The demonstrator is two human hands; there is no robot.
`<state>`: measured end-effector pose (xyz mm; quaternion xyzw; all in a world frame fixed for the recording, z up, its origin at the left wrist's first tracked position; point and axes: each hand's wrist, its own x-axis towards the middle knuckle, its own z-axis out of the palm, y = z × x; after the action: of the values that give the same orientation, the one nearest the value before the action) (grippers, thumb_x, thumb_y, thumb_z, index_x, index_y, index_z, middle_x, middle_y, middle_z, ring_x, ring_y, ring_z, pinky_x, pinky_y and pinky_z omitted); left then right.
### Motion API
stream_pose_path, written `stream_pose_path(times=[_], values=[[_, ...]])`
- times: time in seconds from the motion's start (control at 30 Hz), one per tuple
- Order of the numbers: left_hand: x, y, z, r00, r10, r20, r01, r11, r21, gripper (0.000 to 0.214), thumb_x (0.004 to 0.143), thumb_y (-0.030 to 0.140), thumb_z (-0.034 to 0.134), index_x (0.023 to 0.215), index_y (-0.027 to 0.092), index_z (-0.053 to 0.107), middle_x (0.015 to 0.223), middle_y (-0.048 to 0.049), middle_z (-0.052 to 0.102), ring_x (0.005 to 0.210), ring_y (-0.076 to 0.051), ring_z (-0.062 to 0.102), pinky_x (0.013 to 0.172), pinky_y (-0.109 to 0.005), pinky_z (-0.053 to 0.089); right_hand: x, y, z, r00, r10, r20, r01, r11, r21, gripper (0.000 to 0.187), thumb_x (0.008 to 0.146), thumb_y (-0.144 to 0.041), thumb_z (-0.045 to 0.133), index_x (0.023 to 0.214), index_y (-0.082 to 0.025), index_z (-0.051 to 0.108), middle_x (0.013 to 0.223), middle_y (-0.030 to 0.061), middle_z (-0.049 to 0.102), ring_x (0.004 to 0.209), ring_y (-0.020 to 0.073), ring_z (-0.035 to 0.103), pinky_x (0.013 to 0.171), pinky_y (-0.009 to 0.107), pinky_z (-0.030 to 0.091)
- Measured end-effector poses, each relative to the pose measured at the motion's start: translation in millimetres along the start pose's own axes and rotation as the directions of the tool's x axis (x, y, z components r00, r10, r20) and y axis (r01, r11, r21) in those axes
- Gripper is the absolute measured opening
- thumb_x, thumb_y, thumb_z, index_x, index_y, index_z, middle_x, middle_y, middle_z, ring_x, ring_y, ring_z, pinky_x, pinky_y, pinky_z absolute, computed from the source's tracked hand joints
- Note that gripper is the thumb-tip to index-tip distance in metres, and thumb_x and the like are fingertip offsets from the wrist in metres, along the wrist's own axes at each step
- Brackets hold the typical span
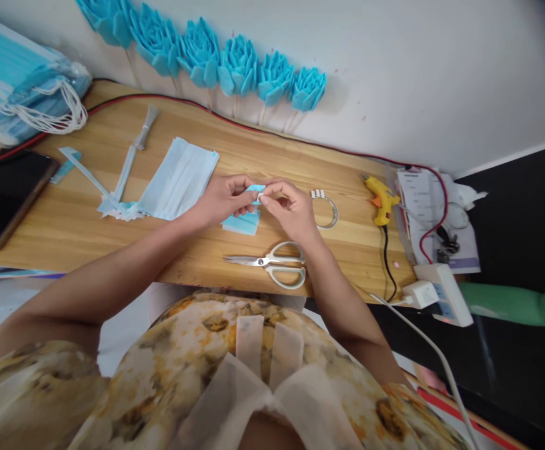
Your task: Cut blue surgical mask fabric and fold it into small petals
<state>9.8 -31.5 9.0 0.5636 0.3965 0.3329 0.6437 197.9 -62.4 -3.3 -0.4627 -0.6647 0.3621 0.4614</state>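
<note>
A: What've we got rn?
B: Our L hand (220,200) + R hand (294,209), both pinched on 1 small blue piece (255,187) btwn them, over the table (197,257)
A: & nearby?
B: Another blue piece (243,224) just below, scissors (262,262) nr our R wrist, pale ring (335,214) w/ white tabs R of our R hand, yellow glue gun (382,200) farther R, mask stack (182,178) to our L

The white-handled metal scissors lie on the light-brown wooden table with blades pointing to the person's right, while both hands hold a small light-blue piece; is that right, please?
Not quite: the head view shows the white-handled metal scissors with their blades pointing to the person's left. The left hand and right hand do hold the small light-blue piece.
</note>
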Motion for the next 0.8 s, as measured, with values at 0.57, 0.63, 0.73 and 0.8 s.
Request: stream_pose_path(times=[0.57,0.63,0.73,0.8], values=[[-0.8,3.0,-2.0,0.997,-0.048,0.060,0.049,0.999,-0.011,0.021,0.086,0.029,0.077,0.080,0.014,0.065,0.065,-0.0007,0.068,0.054,-0.008,0.055,0.052,-0.019,0.046,-3.9,0.8,2.6,0.996,0.045,-0.075,-0.054,0.992,-0.116,0.010,0.086,-0.032,0.069,0.081,-0.023,0.069,0.078,-0.0007,0.073,0.070,0.0142,0.063,0.069,0.029,0.052],[-1.2,4.1,-1.9,0.997,-0.054,0.061,0.054,0.999,0.003,0.020,0.087,0.028,0.076,0.079,0.014,0.064,0.065,-0.0009,0.068,0.054,-0.008,0.055,0.053,-0.019,0.046,-4.3,1.8,1.7,0.997,0.000,-0.075,-0.011,0.989,-0.149,0.010,0.087,-0.031,0.069,0.081,-0.023,0.069,0.078,-0.0008,0.073,0.070,0.0143,0.064,0.069,0.029,0.052],[-0.4,3.5,-2.1,0.997,-0.058,0.056,0.057,0.998,0.012,0.020,0.086,0.028,0.077,0.079,0.014,0.064,0.065,-0.0008,0.068,0.054,-0.008,0.056,0.053,-0.019,0.046,-5.5,3.8,2.1,0.996,-0.053,-0.075,0.034,0.973,-0.229,0.010,0.089,-0.031,0.068,0.082,-0.024,0.069,0.080,-0.0004,0.074,0.072,0.0155,0.065,0.072,0.030,0.053],[0.3,2.4,-2.4,0.997,-0.059,0.059,0.058,0.998,0.013,0.021,0.085,0.029,0.078,0.079,0.014,0.064,0.063,-0.0005,0.067,0.053,-0.008,0.055,0.052,-0.019,0.046,-6.7,4.4,3.2,0.995,-0.062,-0.077,0.038,0.958,-0.285,0.010,0.091,-0.031,0.066,0.082,-0.025,0.068,0.082,0.0000,0.074,0.074,0.0165,0.065,0.074,0.032,0.053]])
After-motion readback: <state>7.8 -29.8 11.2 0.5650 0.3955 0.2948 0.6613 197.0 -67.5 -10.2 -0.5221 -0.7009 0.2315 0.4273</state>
